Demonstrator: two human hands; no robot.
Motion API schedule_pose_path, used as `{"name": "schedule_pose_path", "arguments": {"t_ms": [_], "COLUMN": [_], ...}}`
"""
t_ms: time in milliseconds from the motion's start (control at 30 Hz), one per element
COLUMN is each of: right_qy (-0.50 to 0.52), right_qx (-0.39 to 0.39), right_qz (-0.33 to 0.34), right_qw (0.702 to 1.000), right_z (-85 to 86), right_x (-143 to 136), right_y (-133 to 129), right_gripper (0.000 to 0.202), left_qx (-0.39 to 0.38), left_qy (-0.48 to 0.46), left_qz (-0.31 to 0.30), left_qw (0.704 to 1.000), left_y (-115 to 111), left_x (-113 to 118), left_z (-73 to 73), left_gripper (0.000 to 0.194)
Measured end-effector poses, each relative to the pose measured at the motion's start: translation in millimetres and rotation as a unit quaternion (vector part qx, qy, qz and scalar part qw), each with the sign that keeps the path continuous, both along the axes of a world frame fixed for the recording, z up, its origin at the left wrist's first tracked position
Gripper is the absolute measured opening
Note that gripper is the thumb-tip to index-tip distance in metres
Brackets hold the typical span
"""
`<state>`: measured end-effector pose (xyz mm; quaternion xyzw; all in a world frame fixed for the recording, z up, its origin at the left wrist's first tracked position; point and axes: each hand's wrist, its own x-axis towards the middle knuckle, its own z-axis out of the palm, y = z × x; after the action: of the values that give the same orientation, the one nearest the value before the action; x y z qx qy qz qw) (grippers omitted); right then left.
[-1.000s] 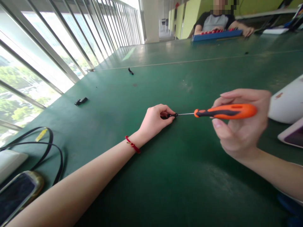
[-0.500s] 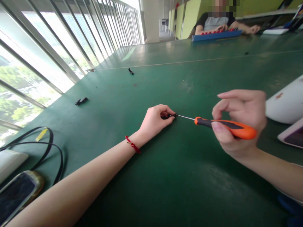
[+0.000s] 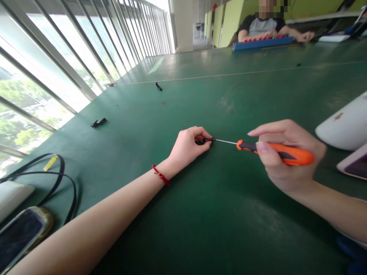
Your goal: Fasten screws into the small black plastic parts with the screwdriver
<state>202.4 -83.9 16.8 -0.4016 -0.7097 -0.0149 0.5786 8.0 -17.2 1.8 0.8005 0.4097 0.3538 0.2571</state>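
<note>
My left hand (image 3: 190, 147), with a red cord at the wrist, rests on the green table and pinches a small black part (image 3: 207, 140). My right hand (image 3: 289, 154) holds an orange and black screwdriver (image 3: 296, 154) by its handle, thumb in front and fingers behind. The screwdriver lies nearly level, and its thin metal shaft points left. Its tip meets the black part at my left fingertips; the exact contact is too small to make out.
Two small black pieces (image 3: 99, 122) (image 3: 158, 86) lie on the green table (image 3: 183, 103). A phone (image 3: 21, 236) and black cable (image 3: 75, 191) are at lower left, a white object (image 3: 344, 124) at right. Across sits a person (image 3: 262, 26) behind a blue tray (image 3: 262, 44).
The fingers of my right hand have shifted around the handle, and the handle has turned slightly and tilted a little. My left hand and the black part have stayed in place.
</note>
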Motion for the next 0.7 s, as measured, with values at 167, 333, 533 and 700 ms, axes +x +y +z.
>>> {"name": "schedule_pose_path", "arguments": {"t_ms": [167, 333, 533, 700], "right_qy": [0.067, 0.012, 0.043, -0.011], "right_qx": [0.061, -0.019, 0.040, 0.002], "right_qz": [0.053, 0.035, 0.023, 0.020], "right_qw": [0.994, 0.999, 0.998, 1.000], "right_z": [0.1, 0.0, 2.1, 3.9], "right_x": [-2.2, 0.1, -3.6, -3.8], "right_y": [5.0, 1.0, 0.1, -0.3], "right_gripper": [0.042, 0.023, 0.032, 0.014], "left_qx": [0.009, 0.010, 0.012, 0.009], "left_qy": [0.004, 0.010, 0.011, 0.011], "left_qz": [0.003, 0.002, 0.002, -0.002], "left_qw": [1.000, 1.000, 1.000, 1.000], "left_y": [-0.1, -0.3, -0.7, -1.1], "left_x": [-0.2, -0.5, -0.3, -0.2], "left_z": [-1.3, -0.7, -0.1, 0.3], "left_gripper": [0.009, 0.010, 0.010, 0.010]}}
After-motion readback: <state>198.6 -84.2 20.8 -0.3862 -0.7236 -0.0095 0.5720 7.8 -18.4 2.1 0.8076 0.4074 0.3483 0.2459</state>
